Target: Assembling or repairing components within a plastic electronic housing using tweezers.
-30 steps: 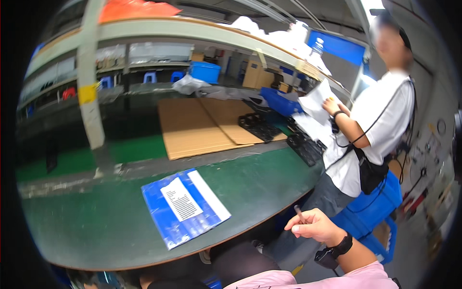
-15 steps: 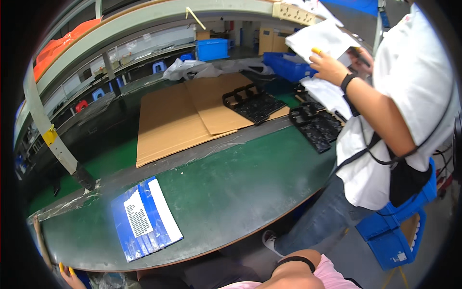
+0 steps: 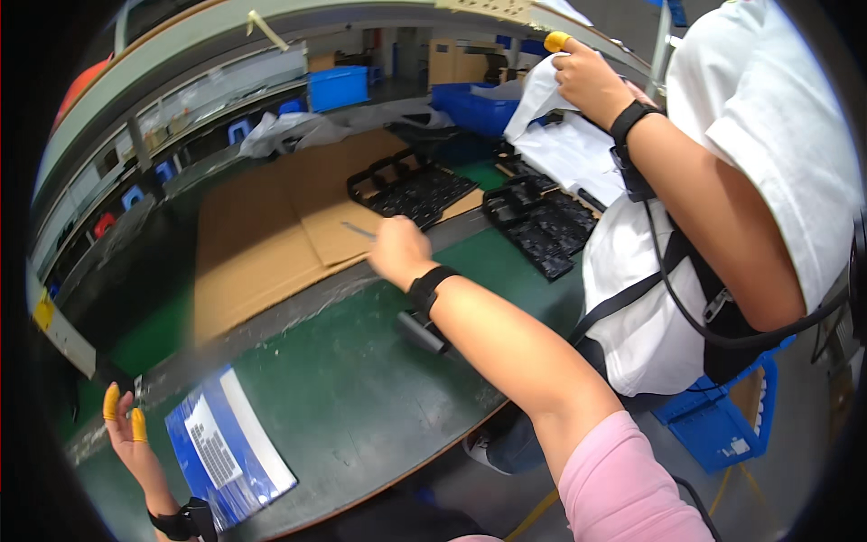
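My right hand reaches over the front edge of the cardboard, fingers closed around a thin grey pointed tool whose exact kind I cannot make out. A black strap circles that wrist, and a dark block-like piece shows below it. At the lower left my left hand is raised with fingers apart and yellow finger cots on. Nothing is in it. Beside it on the green tabletop lies a flat blue and white pack in clear plastic, bearing a white sheet with a dark grid pattern.
Black plastic frames lie beyond my right hand, one on the cardboard and one on the table. At right a co-worker in white handles white sheeting. Blue bins stand behind. A metal post rises at left.
My right arm has swung into view, bringing the thin tool over the cardboard. My left hand has risen beside the blue pack. The co-worker's hand has lifted the white sheeting. The view has shifted right.
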`<state>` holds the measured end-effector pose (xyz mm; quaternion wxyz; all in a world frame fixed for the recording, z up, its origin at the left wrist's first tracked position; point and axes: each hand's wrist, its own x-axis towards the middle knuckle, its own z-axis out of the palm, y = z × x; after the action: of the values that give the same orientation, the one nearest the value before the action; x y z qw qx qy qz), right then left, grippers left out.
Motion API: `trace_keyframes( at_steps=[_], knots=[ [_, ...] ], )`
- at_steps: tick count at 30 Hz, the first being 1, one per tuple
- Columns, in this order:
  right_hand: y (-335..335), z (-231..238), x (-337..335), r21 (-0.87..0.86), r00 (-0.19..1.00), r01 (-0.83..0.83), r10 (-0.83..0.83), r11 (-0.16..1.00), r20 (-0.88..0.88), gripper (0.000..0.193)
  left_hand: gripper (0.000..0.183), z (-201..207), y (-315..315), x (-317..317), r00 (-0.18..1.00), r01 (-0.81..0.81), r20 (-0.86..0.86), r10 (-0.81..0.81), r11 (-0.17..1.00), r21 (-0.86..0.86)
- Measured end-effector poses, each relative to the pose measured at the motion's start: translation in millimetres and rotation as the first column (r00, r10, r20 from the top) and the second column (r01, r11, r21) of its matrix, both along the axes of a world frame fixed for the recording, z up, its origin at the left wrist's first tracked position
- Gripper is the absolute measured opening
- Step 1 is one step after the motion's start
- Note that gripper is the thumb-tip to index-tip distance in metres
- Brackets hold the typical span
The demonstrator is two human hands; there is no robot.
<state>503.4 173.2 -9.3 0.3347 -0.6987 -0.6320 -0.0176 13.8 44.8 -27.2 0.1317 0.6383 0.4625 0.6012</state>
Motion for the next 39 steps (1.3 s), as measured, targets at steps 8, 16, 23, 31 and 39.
trace_keyframes(
  at_steps=[8, 16, 23, 31, 39],
  knots=[
    [-13.6, -4.9, 220.2, -0.071, 0.654, 0.751, -0.724, 0.657, 0.217, 0.029, 0.038, -31.0, 60.1, -1.5, 0.916, -0.085, 0.367, 0.163, 0.972, -0.218],
    [-40.7, -25.5, 218.1, -0.293, 0.684, 0.718, -0.719, 0.632, 0.124, 0.057, 0.034, -40.9, 53.1, -11.3, 0.866, 0.037, 0.483, 0.132, 0.945, -0.325],
    [-48.1, -23.5, 151.8, -0.283, 0.749, 0.658, -0.647, 0.698, 0.145, 0.037, 0.035, -41.2, 56.8, -7.9, 0.877, 0.011, 0.466, 0.120, 0.963, -0.269],
    [-109.1, -50.8, 80.7, -0.057, 0.776, 0.629, -0.622, 0.775, 0.105, 0.018, 0.030, -34.1, 48.1, 3.1, 0.868, -0.005, 0.479, 0.128, 0.969, -0.249],
    [-154.2, -49.5, -21.4, -0.035, 0.970, 0.241, -0.241, 0.970, 0.019, 0.017, 0.029, -27.4, 38.7, 4.3, 0.851, 0.015, 0.507, 0.139, 0.958, -0.288]
  ],
)
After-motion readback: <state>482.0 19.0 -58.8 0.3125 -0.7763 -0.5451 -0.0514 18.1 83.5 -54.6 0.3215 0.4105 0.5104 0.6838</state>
